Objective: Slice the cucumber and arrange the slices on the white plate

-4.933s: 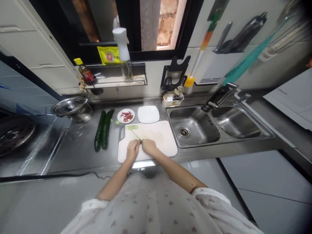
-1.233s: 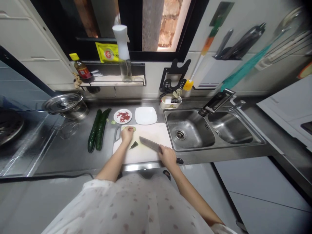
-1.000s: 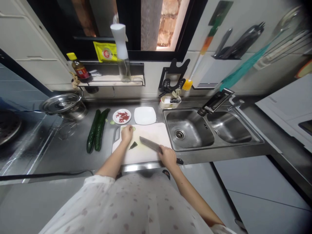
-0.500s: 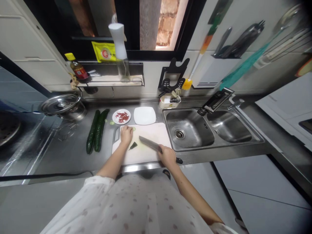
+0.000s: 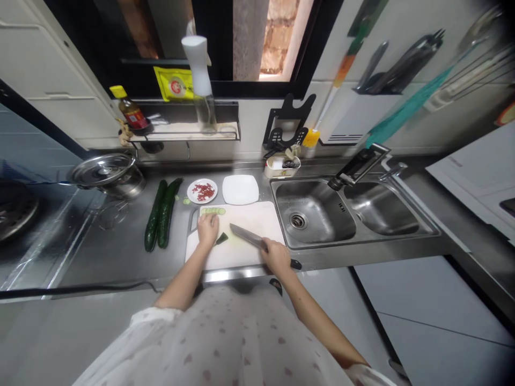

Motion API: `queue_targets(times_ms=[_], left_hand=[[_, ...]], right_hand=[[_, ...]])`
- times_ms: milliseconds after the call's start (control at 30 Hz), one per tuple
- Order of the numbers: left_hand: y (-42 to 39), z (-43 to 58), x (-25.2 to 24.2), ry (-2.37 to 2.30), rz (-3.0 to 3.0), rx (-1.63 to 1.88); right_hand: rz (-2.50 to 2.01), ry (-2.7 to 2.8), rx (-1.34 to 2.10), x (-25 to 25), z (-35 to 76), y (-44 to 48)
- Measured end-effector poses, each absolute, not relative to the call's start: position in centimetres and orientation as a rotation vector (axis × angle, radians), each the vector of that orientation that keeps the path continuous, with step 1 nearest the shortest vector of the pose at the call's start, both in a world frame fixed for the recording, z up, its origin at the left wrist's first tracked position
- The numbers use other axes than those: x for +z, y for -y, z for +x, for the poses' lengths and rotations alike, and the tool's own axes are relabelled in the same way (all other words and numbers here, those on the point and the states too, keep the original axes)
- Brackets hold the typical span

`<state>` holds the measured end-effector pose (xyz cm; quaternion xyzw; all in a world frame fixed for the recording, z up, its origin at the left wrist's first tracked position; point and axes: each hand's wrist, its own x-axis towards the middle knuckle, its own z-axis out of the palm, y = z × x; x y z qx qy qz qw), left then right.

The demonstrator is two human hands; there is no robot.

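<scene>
My right hand (image 5: 277, 256) is wrapped round the black handle of a kitchen knife (image 5: 246, 235). Its blade points up and left, low over the white cutting board (image 5: 253, 260). On the board's left side, my left hand (image 5: 208, 229) rests with loosely bent fingers, holding nothing I can see. Just beyond those fingertips lies a row of pale green cucumber slices (image 5: 213, 210). A dark green cucumber end piece (image 5: 221, 238) sits between the hand and the blade. Two whole cucumbers (image 5: 155, 217) lie side by side left of the board.
Behind the board stand a small plate (image 5: 190, 196) of chopped red bits and a white square plate (image 5: 240, 190). To the right is a double steel sink (image 5: 317, 209) with a black faucet (image 5: 354, 169). A lidded pot (image 5: 107, 174) stands at left, and a cord (image 5: 80, 292) runs along the front edge.
My left hand has drawn back slightly toward me, uncovering the row of cucumber slices. My right hand and the knife stay almost in place. The view shifts a little.
</scene>
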<state>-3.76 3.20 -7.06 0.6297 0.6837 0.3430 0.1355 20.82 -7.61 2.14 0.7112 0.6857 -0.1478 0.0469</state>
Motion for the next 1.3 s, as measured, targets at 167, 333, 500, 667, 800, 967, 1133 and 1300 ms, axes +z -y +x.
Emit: queue_targets(times_ms=[167, 333, 500, 667, 800, 967, 1133, 1300], left_hand=[[0.4, -4.5, -7.1, -1.904, 1.839, 1.038], [2.8, -4.9, -7.2, -1.850, 1.858, 1.096], [3.8, -4.7, -7.4, -1.815, 1.856, 1.136], [4.1, -4.2, -7.3, -1.776, 1.892, 1.161], [4.1, -4.1, -7.4, -1.762, 1.912, 1.165], [4.2, -4.0, -7.5, -1.741, 1.923, 1.151], [4.1, -3.8, -7.3, -1.739, 1.918, 1.141], [4.1, -3.6, -6.9, -1.747, 1.947, 1.052]], right_hand=[[2.157, -2.094, -0.474, 2.1, 20.5, 7.4], [2.165, -2.150, -0.468, 2.0, 20.1, 7.3], [2.150, -2.152, -0.502, 2.1, 19.8, 7.3], [2.138, -2.127, -0.539, 2.4, 19.5, 7.4], [2.146, -2.125, -0.556, 2.5, 19.3, 7.6], [2.170, -2.107, -0.602, 2.6, 19.2, 7.8], [2.240, -2.061, -0.696, 2.3, 19.0, 7.8], [2.205, -2.141, -0.710, 2.1, 18.8, 7.7]])
